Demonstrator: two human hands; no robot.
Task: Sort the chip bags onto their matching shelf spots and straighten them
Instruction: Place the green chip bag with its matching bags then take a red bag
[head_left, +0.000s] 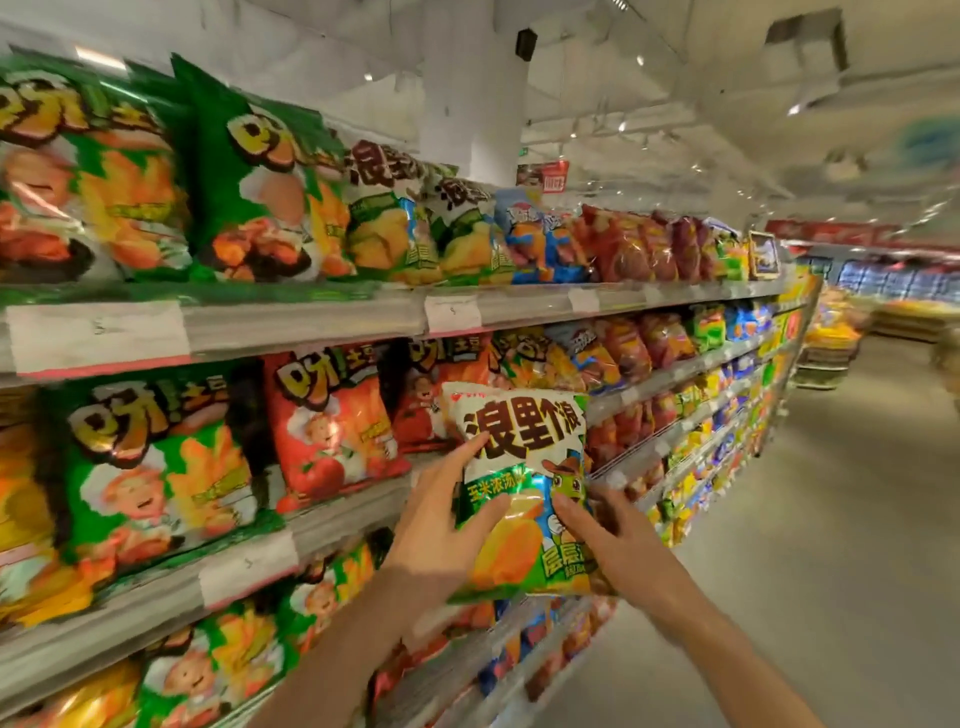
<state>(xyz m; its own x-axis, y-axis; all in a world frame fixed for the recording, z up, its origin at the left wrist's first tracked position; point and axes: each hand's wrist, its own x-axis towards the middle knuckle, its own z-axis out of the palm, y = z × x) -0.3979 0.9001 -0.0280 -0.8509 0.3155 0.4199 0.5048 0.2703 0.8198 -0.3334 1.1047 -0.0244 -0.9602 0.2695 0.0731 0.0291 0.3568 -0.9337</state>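
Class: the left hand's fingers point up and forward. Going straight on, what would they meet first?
The left hand already grips the white and green chip bag. Beyond that, probably the red bags on the middle shelf; depth is unclear.

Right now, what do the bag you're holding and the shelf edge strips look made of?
The held chip bag, gripped by the left hand and right hand: glossy, probably foil-lined plastic film; it shows creases and bright glints. The shelf edge strips: seemingly clear plastic over grey metal, with paper price labels behind.

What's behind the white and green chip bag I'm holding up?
Behind the white and green chip bag, held by the left hand and right hand, orange bags and red bags show on the shelf. Whatever sits directly behind it is covered.
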